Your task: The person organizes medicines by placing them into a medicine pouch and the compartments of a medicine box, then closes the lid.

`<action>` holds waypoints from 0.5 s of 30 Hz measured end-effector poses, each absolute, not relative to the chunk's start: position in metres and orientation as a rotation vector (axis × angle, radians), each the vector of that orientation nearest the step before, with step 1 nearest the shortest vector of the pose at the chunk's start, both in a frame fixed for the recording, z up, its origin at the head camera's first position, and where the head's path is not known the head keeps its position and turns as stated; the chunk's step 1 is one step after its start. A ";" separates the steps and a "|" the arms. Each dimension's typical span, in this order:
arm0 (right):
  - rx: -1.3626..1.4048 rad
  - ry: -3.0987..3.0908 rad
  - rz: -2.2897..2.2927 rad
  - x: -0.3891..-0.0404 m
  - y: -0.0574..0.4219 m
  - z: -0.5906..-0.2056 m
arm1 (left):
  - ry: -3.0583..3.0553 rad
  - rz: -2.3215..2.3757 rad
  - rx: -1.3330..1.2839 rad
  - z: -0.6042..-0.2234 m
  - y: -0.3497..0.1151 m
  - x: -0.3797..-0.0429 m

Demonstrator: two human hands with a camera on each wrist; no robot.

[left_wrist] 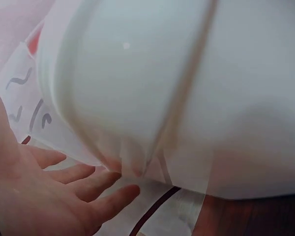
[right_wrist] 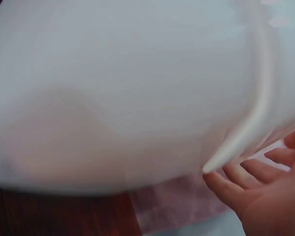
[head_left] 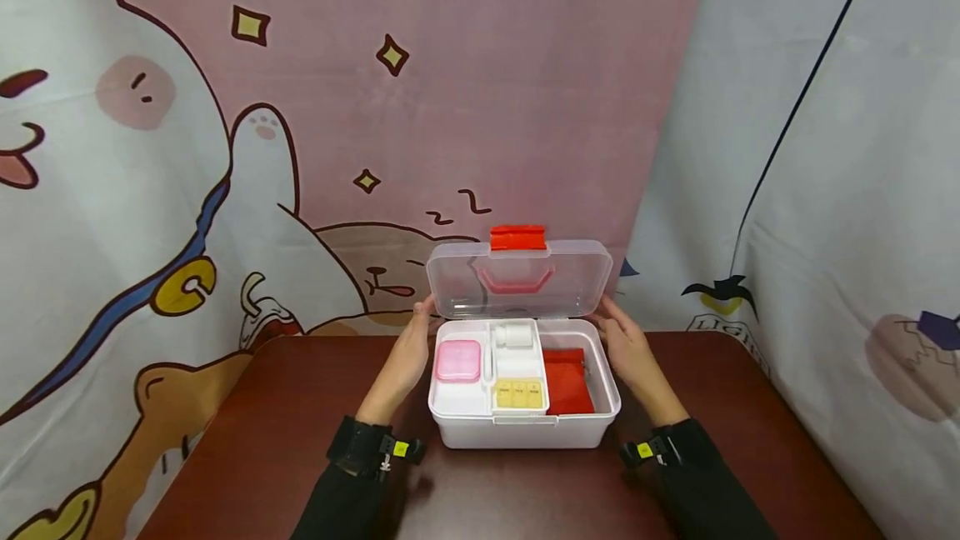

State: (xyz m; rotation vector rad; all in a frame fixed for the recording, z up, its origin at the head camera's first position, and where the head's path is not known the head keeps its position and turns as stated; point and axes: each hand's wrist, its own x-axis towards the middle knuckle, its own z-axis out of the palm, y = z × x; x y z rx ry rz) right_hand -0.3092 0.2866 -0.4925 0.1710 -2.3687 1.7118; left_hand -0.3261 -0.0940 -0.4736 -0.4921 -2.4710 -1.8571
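Note:
A white storage box (head_left: 525, 432) stands on the table with its clear lid (head_left: 517, 302) swung up at the back. A red latch (head_left: 517, 237) tops the lid, and a red handle (head_left: 514, 283) shows through it. At the lid's left lower corner is my left hand (head_left: 405, 357), its fingers loosely extended in the left wrist view. My right hand (head_left: 628, 352) mirrors it on the right, fingertips right at the lid's edge. In the tray (head_left: 459, 400) sit a pink case (head_left: 458, 361), a white bottle (head_left: 514, 335) and a yellow pill organizer (head_left: 519, 394). A red pouch (head_left: 567, 382) lies beside the tray.
The dark reddish-brown table (head_left: 300, 423) extends to both sides and in front of the box. A pink and white cartoon-printed cloth (head_left: 525, 90) hangs close behind its back edge, and a pale cloth (head_left: 847, 190) hangs along the right.

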 end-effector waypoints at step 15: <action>0.169 -2.401 1.807 -0.286 0.293 -0.464 | -2.496 -1.758 -0.479 -0.463 -0.117 -0.313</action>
